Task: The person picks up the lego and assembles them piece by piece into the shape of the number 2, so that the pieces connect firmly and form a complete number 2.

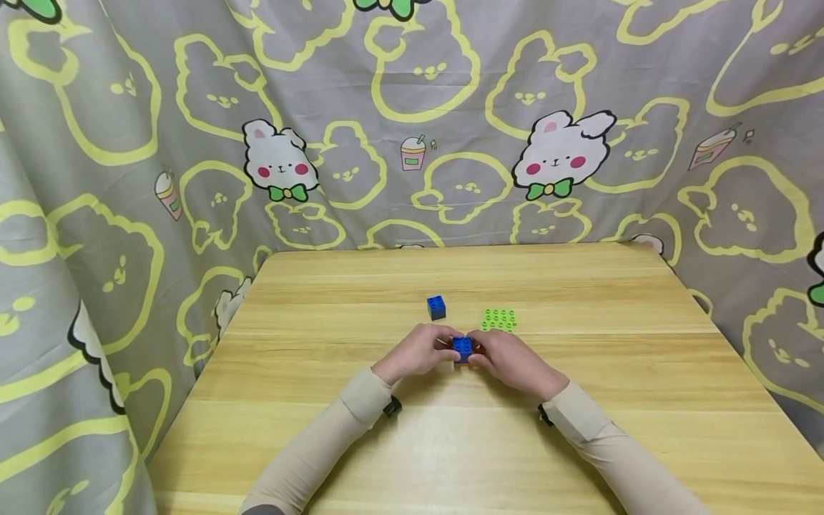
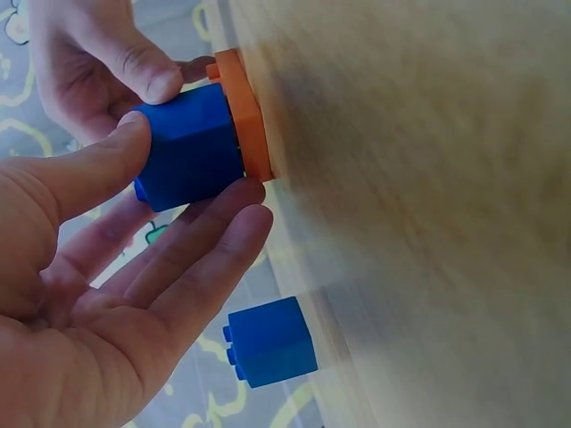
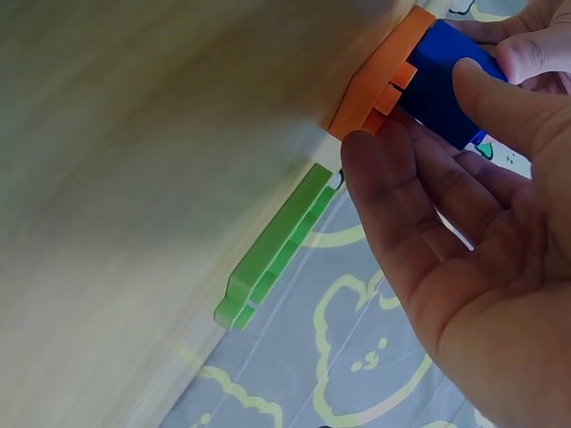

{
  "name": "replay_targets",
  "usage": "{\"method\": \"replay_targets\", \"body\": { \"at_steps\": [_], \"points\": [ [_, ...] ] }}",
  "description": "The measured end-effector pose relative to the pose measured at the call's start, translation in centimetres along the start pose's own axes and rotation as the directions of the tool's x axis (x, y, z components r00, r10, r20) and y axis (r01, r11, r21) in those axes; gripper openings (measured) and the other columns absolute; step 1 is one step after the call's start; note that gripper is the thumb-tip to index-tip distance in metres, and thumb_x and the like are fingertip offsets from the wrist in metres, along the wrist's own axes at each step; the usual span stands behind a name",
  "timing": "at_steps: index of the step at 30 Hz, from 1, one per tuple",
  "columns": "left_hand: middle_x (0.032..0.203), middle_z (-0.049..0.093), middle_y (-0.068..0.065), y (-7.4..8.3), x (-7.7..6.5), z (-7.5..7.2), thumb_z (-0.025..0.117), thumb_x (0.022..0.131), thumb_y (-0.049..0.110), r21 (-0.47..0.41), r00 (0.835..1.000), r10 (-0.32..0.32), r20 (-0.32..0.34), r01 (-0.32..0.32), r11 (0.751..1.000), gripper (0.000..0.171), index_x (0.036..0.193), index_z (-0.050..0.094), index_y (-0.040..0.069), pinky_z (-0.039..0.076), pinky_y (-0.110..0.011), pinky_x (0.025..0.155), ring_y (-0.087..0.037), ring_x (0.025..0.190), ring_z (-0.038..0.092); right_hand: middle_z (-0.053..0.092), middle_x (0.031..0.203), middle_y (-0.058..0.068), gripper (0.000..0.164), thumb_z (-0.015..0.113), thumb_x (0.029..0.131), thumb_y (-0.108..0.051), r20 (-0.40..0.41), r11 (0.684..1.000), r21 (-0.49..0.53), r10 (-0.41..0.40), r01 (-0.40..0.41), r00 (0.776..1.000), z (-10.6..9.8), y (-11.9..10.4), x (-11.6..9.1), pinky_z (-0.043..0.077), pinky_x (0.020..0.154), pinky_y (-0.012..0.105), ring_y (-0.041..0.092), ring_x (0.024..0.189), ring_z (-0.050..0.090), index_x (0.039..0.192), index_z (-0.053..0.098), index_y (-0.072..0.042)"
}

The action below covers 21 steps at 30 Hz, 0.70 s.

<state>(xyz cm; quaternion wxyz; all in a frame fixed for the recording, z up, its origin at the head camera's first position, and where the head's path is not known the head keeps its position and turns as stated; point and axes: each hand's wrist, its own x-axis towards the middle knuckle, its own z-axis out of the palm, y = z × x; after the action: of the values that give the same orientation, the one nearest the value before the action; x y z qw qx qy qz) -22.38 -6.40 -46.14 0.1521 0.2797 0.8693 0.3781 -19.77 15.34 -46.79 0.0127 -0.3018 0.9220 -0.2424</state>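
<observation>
A blue toy brick (image 1: pixel 462 349) sits on an orange toy plate (image 2: pixel 247 116) near the middle of the table, studs upward. From its left side my left hand (image 1: pixel 420 350) pinches the blue brick, thumb on the near face and fingers along the side. Opposite it, my right hand (image 1: pixel 515 361) grips the same brick with the thumb, while its fingers reach around the orange plate's exposed studs (image 3: pixel 391 96). In the right wrist view, the orange plate extends past the blue brick on the right-hand side. Part of the stack is hidden by fingers.
Another blue brick (image 1: pixel 436 307) stands studs up on the wooden table (image 1: pixel 322 286), behind my left hand. A flat green studded plate (image 1: pixel 498 319) lies just behind my right hand. Patterned grey curtains (image 1: pixel 347 107) hang beyond the table's back and sides.
</observation>
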Motion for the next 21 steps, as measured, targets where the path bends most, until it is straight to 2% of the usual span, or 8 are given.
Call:
{"method": "replay_targets", "body": {
  "at_steps": [13,21],
  "points": [
    [0.121,0.073,-0.011,0.22,-0.16,0.09,0.070,0.098,0.012,0.007,1.000,-0.008,0.008,0.008,1.000,0.033,0.131,0.069,0.006,0.057,-0.030,0.092,-0.021,0.108,0.072,0.068,0.092,-0.002,0.014,0.071,0.098,-0.019,-0.004,1.000,-0.008,-0.011,0.011,1.000,0.02,-0.09,-0.07,0.051,0.072,0.030,0.007,0.078,0.057,0.109,0.067,-0.011],
    [0.123,0.072,-0.012,0.20,-0.16,-0.05,0.069,0.098,0.012,0.013,1.000,0.019,0.016,-0.020,1.000,0.034,0.131,0.068,0.005,0.057,-0.028,0.092,-0.021,0.109,0.071,0.069,0.093,-0.001,0.016,0.071,0.098,-0.019,-0.007,1.000,-0.010,-0.003,0.003,1.000,-0.01,-0.20,-0.07,0.052,0.073,0.031,0.008,0.079,0.059,0.111,0.067,-0.010]
  ]
}}
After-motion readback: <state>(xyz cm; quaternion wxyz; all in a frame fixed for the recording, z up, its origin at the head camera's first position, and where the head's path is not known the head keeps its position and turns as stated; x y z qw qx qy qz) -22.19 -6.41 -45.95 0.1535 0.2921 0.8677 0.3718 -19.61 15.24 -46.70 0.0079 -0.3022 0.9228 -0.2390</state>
